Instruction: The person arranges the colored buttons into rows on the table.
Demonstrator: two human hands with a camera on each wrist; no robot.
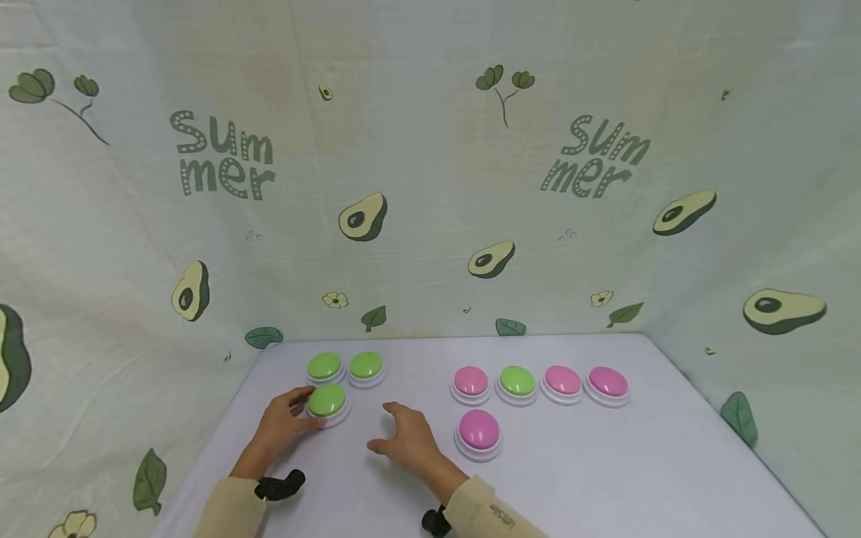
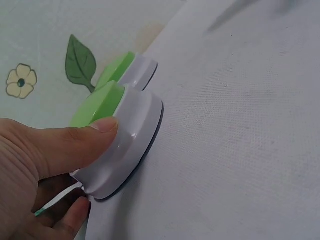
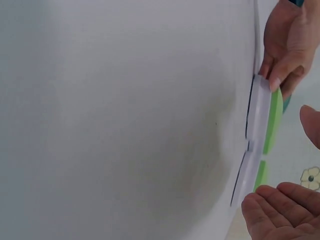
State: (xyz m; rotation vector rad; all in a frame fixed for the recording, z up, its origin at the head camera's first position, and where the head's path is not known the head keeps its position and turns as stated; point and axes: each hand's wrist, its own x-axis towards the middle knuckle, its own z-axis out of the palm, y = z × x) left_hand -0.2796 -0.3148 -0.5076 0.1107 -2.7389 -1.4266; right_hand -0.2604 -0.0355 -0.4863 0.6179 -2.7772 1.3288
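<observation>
Three round green push buttons on white bases are grouped on the table's left side. My left hand (image 1: pixel 279 422) grips the nearest green button (image 1: pixel 327 401) by its left side. In the left wrist view its thumb lies along the rim of the white base (image 2: pixel 132 135), fingers at the lower edge. Just behind stand another green button (image 1: pixel 325 365) and a third green button (image 1: pixel 366 365). To the right, my right hand (image 1: pixel 410 442) hovers over the table with thumb and fingers spread, holding nothing. The right wrist view shows its fingers (image 3: pixel 285 205) apart from the buttons.
Right of centre, a row holds a pink button (image 1: pixel 471 381), a green button (image 1: pixel 517 381) and two further pink buttons (image 1: pixel 562 380). One pink button (image 1: pixel 479 430) stands in front of that row, near the right hand. A printed cloth (image 1: pixel 430 149) hangs behind the white table (image 1: pixel 605 478).
</observation>
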